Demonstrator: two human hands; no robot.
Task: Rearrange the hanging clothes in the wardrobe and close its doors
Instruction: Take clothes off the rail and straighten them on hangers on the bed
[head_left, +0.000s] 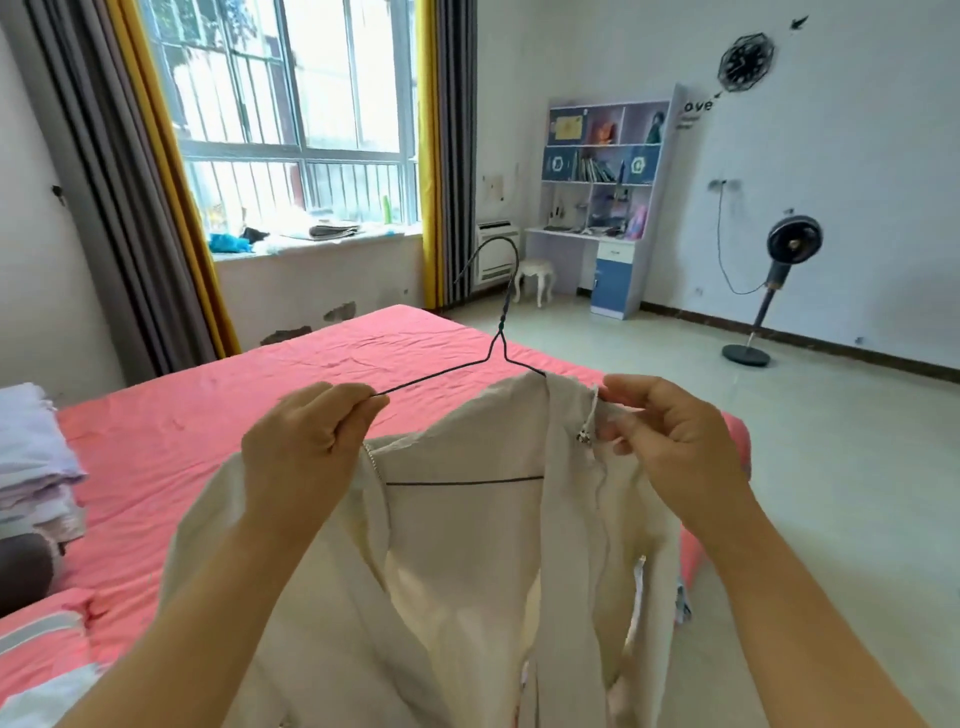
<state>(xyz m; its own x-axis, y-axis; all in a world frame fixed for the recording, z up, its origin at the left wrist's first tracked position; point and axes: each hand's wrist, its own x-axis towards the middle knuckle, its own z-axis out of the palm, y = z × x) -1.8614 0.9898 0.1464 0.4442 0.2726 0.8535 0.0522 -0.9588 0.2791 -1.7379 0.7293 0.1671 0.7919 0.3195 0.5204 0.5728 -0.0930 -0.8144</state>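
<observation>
The left hand (306, 441) pinches the left shoulder of a thin dark wire hanger (498, 332), its hook rising above both hands. The right hand (670, 436) grips the smooth cream zip jacket (467, 545) by its collar, draped half over the hanger between the hands, above a wrinkled pink bed (311, 374).

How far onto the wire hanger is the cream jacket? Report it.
Half on. The hanger's right arm runs under the cream jacket's shoulder; its left arm is bare, pinched by the left hand. The right hand holds the collar.
</observation>
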